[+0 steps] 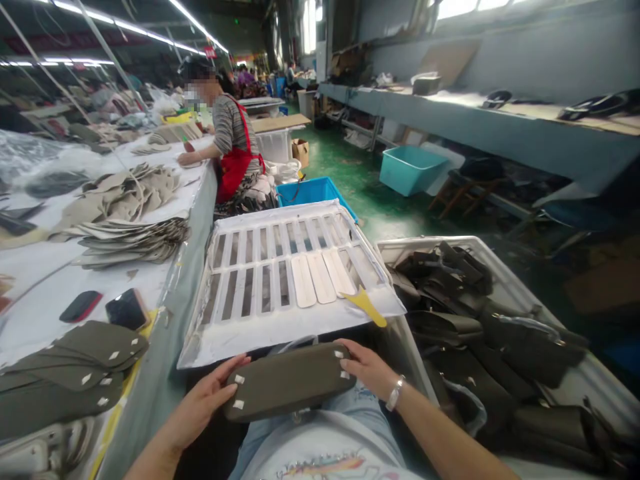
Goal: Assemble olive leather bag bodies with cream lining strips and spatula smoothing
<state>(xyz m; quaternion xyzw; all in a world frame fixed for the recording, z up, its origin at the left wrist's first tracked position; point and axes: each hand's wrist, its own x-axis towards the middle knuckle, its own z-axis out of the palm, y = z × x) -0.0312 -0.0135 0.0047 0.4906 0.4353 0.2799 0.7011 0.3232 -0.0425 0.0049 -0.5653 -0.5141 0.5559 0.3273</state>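
Observation:
An olive-green handbag (pixel 293 381) rests over my lap, its long rounded base turned up to me. Small white tabs stick at both ends of that base, and a plastic-wrapped handle shows beyond it. My left hand (pixel 207 397) grips its left end between thumb and fingers. At the right end, my right hand (pixel 366 367) has its thumb on the near face and its fingers behind the far edge. Just past the bag lies a white slotted rack (pixel 220 333), with a few white oblong strips (pixel 313 279) and a yellow scraper-like tool (pixel 367 307) on it.
To my right stands a white bin (pixel 480 243) full of olive bags (pixel 480 353). Flat olive pieces (pixel 75 363), a phone (pixel 127 309) and stacked beige pieces (pixel 130 237) lie on the left table. A co-worker in a red apron (pixel 235 167) sits ahead, beside a blue crate (pixel 315 189).

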